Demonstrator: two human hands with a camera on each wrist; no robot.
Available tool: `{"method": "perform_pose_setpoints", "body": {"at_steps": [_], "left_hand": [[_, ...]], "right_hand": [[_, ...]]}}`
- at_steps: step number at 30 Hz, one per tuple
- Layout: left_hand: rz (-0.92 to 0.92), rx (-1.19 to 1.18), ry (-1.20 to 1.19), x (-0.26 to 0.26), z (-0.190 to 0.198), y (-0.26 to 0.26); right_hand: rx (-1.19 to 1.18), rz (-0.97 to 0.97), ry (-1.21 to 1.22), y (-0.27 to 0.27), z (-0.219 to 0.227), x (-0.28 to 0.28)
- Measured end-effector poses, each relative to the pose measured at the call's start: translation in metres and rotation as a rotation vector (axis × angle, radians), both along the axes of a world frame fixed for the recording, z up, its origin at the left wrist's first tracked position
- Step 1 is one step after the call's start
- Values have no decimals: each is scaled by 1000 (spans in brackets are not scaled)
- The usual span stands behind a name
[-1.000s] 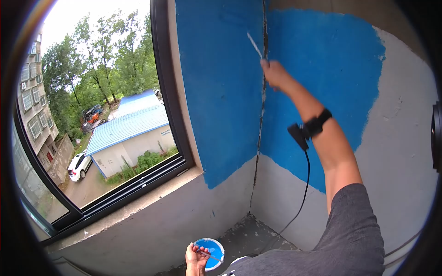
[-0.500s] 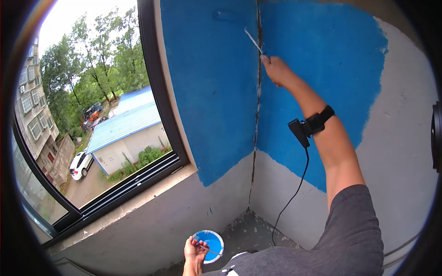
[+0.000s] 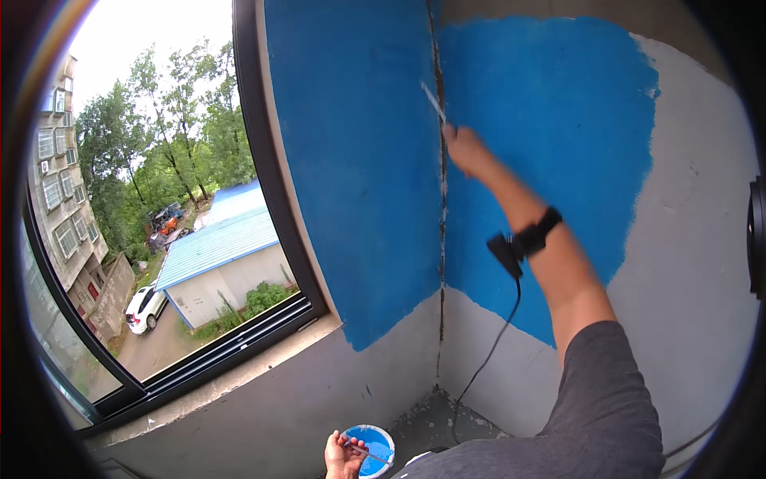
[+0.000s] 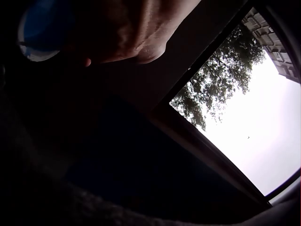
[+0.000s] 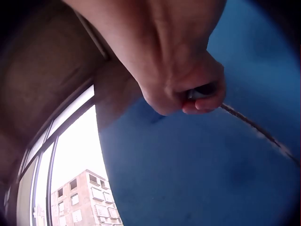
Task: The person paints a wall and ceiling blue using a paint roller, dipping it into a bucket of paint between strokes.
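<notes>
My right hand grips the handle of a paint roller, arm stretched up in front of the wall corner. The roller's pale metal rod slants up and left from the fist. Its blue-coated roller head lies blurred against the blue-painted wall left of the corner. Low in the head view, my left hand holds the thin handle of a white-rimmed bucket with blue paint inside. In the right wrist view, curled fingers wrap the roller's handle. The left wrist view is mostly dark.
A dark-framed window with a rough sill stands at the left. A dark crack runs down the corner. More blue paint covers the right wall, bordered by bare grey wall. A cable hangs from the wrist camera.
The head view has shifted, so wall, window and bucket sit lower in it. The roller stays at much the same part of the wall. Both hands keep their holds.
</notes>
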State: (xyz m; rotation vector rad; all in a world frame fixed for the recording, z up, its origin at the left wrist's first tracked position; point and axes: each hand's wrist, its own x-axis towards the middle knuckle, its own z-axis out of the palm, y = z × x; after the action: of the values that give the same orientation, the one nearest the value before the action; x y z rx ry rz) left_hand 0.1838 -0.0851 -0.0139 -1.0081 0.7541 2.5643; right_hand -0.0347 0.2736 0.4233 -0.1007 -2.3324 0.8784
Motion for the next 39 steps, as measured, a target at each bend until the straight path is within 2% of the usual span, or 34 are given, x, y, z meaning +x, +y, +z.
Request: {"method": "perform_pose_setpoints", "body": {"at_steps": [2,3,5,7,8,10,11,13,15,16,18,19,20,21,23,24,25,27,28,30,31,34,35,37,39], "left_hand": [[14,-39,-46,-1,-5,0],[16,-40,-47,-1,-6,-1],[9,8,-16,-1,-10,-1],[-7,35,12,0,-21,-4],[-24,56,40,-2,-26,-6],[8,24,-14,-4,-27,-4],[39,-12,-72,-3,-28,-3],[22,-29,-90,-4,-22,-2],[32,-47,-89,-8,-19,2],[22,-22,-75,-9,-22,1],[25,-11,-62,-8,-24,-2],[27,10,-49,-8,-24,-1],[28,10,-51,-7,-24,0],[41,10,-64,-5,-22,1],[55,8,-74,-6,-20,1],[59,14,-73,-5,-19,0],[62,22,-75,-3,-19,0],[70,-9,-102,0,-20,1],[69,-7,-103,0,-18,2],[56,0,-86,0,-22,-1],[55,2,-84,-2,-27,-2],[34,-24,-96,-5,-31,-2],[22,-30,-93,-6,-27,0],[28,-37,-96,-2,-12,1],[16,-49,-70,4,11,4]], "right_hand": [[-20,-11,21,1,62,-14],[-39,-32,32,0,77,-18],[-49,-53,42,-2,84,-21],[-55,10,18,2,82,-20],[-44,6,24,6,63,-23],[-33,-5,44,12,-10,-26],[180,-90,257,28,-67,-49],[124,-59,82,24,-144,-21],[27,-33,-61,15,-177,4],[23,-30,-60,16,-173,-1],[79,-46,94,25,-144,-22],[141,-117,182,25,-111,-32],[13,-40,76,30,-69,-40],[-62,-68,-29,20,-20,-26],[-103,-133,-59,21,49,-36],[-164,-130,-47,18,66,-32],[-164,-131,-51,18,64,-34],[-139,-113,56,16,52,-32],[-113,-91,41,19,30,-36],[-124,-41,32,18,-41,-33],[-18,-45,99,26,-91,-45],[37,-39,35,16,-201,-7],[40,-33,-18,15,-223,5],[43,-11,-76,16,-234,12],[66,-27,130,14,-215,2]]}}
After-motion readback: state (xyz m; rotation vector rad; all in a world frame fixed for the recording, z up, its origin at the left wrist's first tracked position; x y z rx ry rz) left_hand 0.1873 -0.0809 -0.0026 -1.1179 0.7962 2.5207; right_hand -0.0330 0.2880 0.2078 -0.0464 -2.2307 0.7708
